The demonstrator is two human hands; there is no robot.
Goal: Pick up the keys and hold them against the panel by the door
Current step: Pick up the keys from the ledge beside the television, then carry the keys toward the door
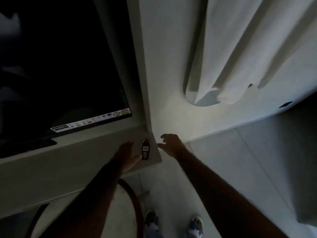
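Observation:
A small dark key fob [145, 149] with a pale label lies on the right end of a grey shelf [96, 152], close to its corner. My left hand [129, 154] rests flat on the shelf just left of the fob, fingers apart, holding nothing. My right hand [171, 145] hovers just right of the fob, beyond the shelf's corner, fingers spread and slightly curled, empty. Neither hand touches the fob. No door panel can be made out in this dim view.
A large dark TV screen [60, 66] with a sticker strip stands on the shelf at left. White curtains [240, 48] hang at upper right over a pale wall. Below are a tiled floor [248, 160], a curved dark red object [132, 194] and my feet [173, 224].

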